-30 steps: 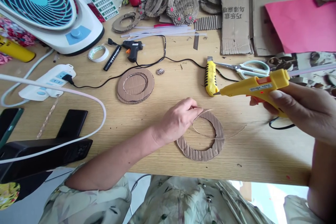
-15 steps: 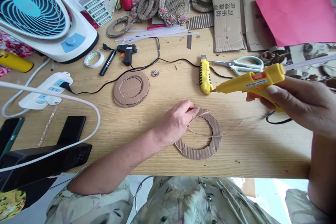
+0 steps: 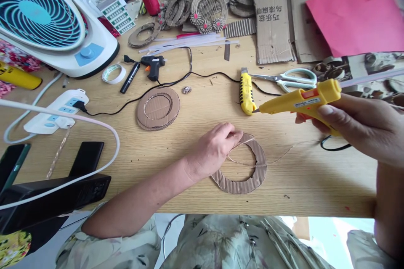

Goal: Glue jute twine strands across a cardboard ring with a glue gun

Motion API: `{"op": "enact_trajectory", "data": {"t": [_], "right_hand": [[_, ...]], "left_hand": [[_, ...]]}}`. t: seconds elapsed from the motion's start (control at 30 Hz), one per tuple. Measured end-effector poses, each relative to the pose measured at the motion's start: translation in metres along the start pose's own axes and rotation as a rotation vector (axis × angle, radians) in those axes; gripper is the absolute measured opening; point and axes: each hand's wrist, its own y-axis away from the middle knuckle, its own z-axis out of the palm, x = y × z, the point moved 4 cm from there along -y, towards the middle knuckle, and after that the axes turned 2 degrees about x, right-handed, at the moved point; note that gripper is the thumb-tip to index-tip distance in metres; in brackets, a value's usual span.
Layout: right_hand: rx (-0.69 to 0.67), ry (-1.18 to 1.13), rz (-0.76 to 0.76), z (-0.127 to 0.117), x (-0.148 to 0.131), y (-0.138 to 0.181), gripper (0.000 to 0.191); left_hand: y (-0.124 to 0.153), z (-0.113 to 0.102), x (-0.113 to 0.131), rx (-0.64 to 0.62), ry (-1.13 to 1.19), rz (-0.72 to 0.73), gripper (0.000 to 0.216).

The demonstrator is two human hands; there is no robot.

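Note:
My left hand (image 3: pixel 213 148) is closed in a pinch on the upper left edge of a corrugated cardboard ring (image 3: pixel 249 180) that lies flat on the wooden table (image 3: pixel 195 134). A thin thread (image 3: pixel 277 160) runs from the ring to the right across the table. My right hand (image 3: pixel 356 124) grips a yellow hot glue gun (image 3: pixel 299 101), held level above the table with its nozzle pointing left, a little above and to the right of the ring.
A yellow utility knife (image 3: pixel 245 93) and scissors (image 3: pixel 288 79) lie behind the ring. Stacked cardboard discs (image 3: pixel 158 108), a black glue gun (image 3: pixel 152 64), tape roll (image 3: pixel 113 73), power strip (image 3: pixel 52 111) and fan (image 3: pixel 47 17) sit left. Cardboard sheets (image 3: pixel 274 12) and pink paper (image 3: pixel 356 21) lie at the back.
My left hand's fingers have pressed the ring's lifted upper end down toward the table. The glue gun has barely shifted.

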Motion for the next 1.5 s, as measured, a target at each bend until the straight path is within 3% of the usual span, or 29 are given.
{"op": "enact_trajectory", "data": {"t": [0.5, 1.2, 1.5], "right_hand": [[-0.005, -0.007, -0.002, 0.000, -0.002, -0.001, 0.046], [0.005, -0.042, -0.011, 0.000, -0.004, -0.002, 0.049], [-0.041, -0.216, 0.048, 0.006, -0.008, 0.000, 0.047]], "left_hand": [[-0.003, 0.000, 0.004, -0.093, -0.087, -0.003, 0.028], [0.002, 0.002, -0.002, -0.026, 0.005, -0.051, 0.021], [0.003, 0.004, -0.003, -0.016, -0.011, -0.042, 0.022]]}}
